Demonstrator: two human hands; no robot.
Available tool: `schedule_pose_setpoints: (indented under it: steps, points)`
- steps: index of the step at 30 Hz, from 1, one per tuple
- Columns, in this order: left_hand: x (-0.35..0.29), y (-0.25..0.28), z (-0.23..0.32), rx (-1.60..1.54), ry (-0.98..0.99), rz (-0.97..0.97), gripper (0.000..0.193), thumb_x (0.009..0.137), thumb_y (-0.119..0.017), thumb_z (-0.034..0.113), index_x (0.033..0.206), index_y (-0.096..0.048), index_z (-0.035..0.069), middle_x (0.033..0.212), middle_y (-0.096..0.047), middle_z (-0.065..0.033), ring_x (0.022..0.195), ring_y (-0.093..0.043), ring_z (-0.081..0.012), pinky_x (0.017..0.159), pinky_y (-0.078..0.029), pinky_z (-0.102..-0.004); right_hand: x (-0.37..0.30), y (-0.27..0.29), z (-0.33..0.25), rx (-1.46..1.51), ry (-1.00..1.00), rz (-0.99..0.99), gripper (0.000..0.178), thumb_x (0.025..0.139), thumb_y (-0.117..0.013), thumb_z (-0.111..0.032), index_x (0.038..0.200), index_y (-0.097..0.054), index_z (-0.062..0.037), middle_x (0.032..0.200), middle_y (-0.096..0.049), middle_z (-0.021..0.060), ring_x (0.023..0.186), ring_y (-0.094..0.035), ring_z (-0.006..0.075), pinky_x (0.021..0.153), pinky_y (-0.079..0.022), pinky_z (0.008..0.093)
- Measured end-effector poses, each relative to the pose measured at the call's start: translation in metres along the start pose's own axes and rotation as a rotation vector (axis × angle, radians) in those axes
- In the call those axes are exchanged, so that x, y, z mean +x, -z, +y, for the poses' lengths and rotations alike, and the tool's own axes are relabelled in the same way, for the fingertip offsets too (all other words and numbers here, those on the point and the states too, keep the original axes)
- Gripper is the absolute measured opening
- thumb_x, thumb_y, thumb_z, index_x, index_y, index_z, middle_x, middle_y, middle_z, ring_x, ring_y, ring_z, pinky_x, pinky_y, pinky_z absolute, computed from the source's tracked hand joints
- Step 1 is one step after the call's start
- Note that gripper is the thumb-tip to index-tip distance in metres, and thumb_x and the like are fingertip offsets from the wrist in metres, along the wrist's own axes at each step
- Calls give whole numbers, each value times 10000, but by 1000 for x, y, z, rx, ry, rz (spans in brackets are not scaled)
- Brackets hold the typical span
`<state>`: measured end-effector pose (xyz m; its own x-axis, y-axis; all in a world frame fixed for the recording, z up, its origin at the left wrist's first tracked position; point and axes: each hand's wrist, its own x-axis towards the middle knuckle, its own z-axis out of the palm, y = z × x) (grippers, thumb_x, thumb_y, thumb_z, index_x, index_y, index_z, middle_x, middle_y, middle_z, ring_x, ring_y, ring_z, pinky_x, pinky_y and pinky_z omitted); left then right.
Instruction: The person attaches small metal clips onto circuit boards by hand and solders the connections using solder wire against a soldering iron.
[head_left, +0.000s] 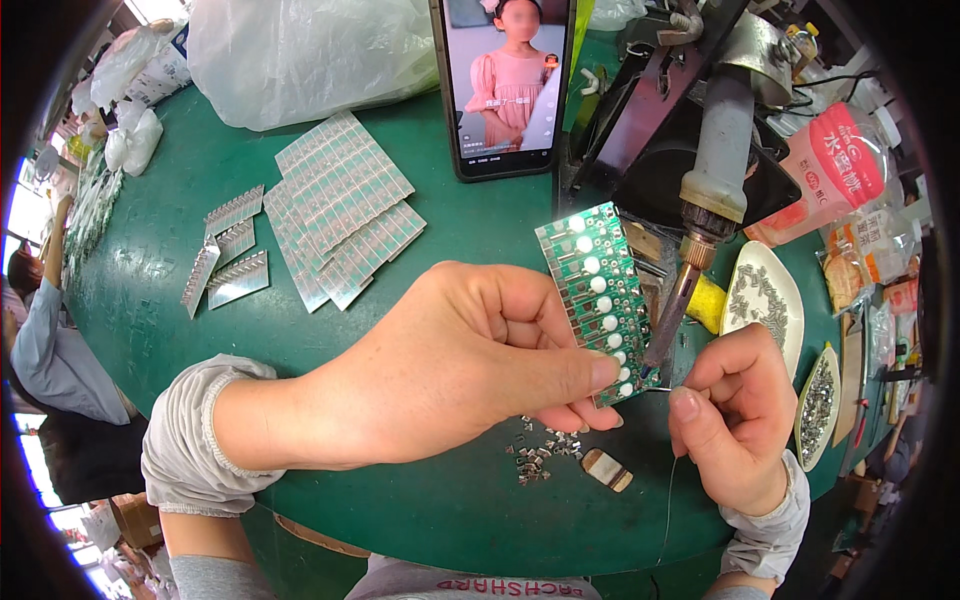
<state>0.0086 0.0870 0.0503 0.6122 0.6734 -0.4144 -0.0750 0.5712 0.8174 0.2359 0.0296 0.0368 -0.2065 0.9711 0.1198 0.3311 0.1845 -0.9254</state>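
Note:
My left hand (450, 365) pinches a green circuit board strip (592, 285) by its lower end, thumb on top. White round spots run along the strip. The tip of a soldering iron (690, 262), fixed in a stand, points down at the strip's lower right corner. Between the thumb and fingers of my right hand (742, 412) is a thin solder wire (670, 505), its short end reaching that corner by the iron tip. The wire's tail hangs down toward the table edge. Whether the tip touches the board I cannot tell.
Stacked circuit board panels (345, 205) and several small strips (235, 280) lie left. A phone (505, 90) stands at the back beside a plastic bag (310, 60). Small metal parts (535, 460) lie below my hands. Right are two dishes of parts (765, 260) and a bottle (830, 170).

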Motion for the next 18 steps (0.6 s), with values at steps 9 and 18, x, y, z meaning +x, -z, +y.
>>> schedule_pose_setpoints:
  steps: [9,18]
  points:
    - [1,0,1,-6,-4,-2,72,861,-637,-8,850,-584,-56,838,-680,-183,798,-699,-261,693,-581,-269,0,-2,2,18,-5,-24,161,841,-645,-9,883,-491,9,551,-492,-15,463,-428,10,436,-296,175]
    - [0,-1,-2,77,88,-50,85,869,-639,14,865,-598,-60,886,-684,-181,813,-697,-232,677,-567,-257,4,6,-8,113,-144,-11,148,837,-646,-6,885,-507,14,567,-511,-17,461,-422,10,441,-293,175]
